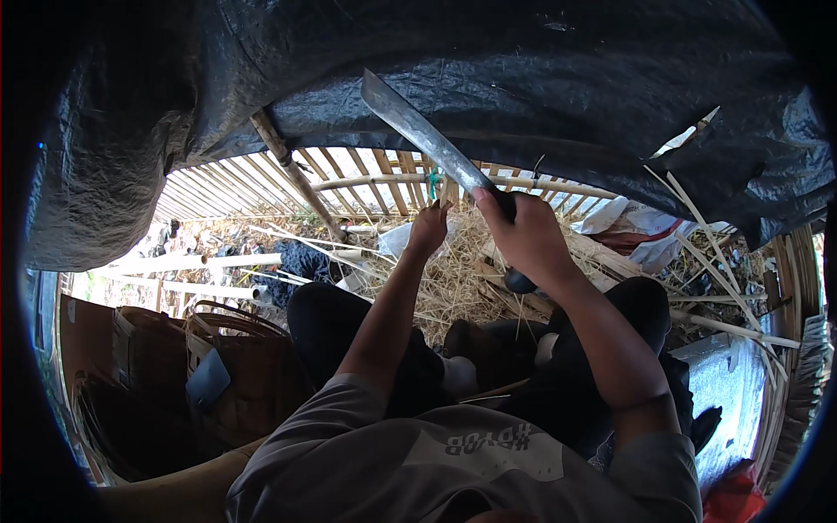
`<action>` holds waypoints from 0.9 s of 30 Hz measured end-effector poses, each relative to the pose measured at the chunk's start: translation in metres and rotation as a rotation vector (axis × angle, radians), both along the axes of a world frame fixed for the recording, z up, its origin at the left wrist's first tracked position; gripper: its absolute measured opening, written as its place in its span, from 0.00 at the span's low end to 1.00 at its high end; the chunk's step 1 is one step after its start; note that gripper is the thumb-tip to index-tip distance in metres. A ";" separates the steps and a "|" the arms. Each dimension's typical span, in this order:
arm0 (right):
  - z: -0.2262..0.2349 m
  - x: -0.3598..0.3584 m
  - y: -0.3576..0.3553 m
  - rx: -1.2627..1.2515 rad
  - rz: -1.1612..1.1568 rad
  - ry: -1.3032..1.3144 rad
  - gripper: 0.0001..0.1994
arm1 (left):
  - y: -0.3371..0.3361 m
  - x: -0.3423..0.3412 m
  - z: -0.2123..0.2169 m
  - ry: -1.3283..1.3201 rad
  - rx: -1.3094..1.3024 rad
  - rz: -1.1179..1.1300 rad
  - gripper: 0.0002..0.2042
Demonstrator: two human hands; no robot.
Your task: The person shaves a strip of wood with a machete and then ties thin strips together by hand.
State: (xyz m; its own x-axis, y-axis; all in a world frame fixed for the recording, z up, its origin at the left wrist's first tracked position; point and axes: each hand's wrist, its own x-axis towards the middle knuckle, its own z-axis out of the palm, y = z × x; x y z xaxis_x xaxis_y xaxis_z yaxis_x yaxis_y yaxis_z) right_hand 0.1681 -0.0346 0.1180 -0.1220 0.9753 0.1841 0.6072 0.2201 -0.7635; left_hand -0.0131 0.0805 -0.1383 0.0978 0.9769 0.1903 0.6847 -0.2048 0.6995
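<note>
My right hand [527, 231] grips the dark handle of a machete [427, 135]. Its long grey blade slants up and to the left, with the squared tip highest. To the left of the handle, my left hand [428, 228] is closed around a short, pale bamboo strip [445, 190], whose upper end rises from the fist near the machete's handle end. The rest of the strip is hidden or hard to make out. Below both hands, a heap of dry bamboo shavings [471, 275] lies between my bent legs.
A black plastic sheet [575, 96] hangs low ahead. Behind it stands a bamboo slat fence [366, 179] with a leaning pole [296, 174]. Woven baskets [235, 366] are at the left. Bamboo poles [187, 286] and long strips [711, 231] lie at the sides, with a white sack [649, 231] at right.
</note>
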 end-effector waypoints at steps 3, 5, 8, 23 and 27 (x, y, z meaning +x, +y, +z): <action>-0.008 -0.001 -0.007 0.287 -0.083 -0.249 0.27 | 0.002 -0.001 0.000 0.047 0.009 -0.015 0.19; -0.005 -0.006 -0.015 0.325 -0.099 -0.398 0.26 | 0.000 -0.002 -0.003 0.039 0.003 -0.010 0.19; -0.002 -0.017 -0.029 0.284 -0.140 -0.556 0.25 | 0.000 -0.002 -0.006 0.062 -0.040 -0.029 0.19; 0.000 -0.015 -0.021 0.198 -0.137 -0.477 0.25 | -0.007 0.009 0.000 0.052 0.009 -0.001 0.18; -0.003 -0.030 -0.034 0.257 -0.269 -0.655 0.25 | -0.011 0.013 -0.010 0.106 0.125 -0.054 0.16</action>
